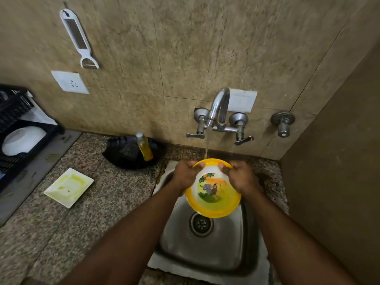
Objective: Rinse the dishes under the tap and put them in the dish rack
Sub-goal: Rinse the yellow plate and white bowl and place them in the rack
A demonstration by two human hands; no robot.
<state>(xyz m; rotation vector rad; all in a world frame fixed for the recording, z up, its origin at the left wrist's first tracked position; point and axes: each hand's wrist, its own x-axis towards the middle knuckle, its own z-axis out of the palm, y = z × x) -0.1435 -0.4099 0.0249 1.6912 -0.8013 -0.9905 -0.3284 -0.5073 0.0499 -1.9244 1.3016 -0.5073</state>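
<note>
A yellow-rimmed bowl (213,194) with a cartoon picture inside is tilted toward me over the steel sink (205,254). My left hand (186,175) grips its far left rim and my right hand (239,178) grips its far right rim, thumbs inside. Water runs from the chrome tap (220,108) onto the bowl's far edge. A soiled white square plate (68,187) lies on the granite counter at the left. The black dish rack (12,128) at the far left holds a white bowl (22,140).
A black bowl (131,153) behind the counter holds a scrubber and a bottle of yellow liquid (144,148). A peeler (79,39) hangs on the wall above a socket. A brown wall closes in the right side. The sink drain (201,224) is uncovered.
</note>
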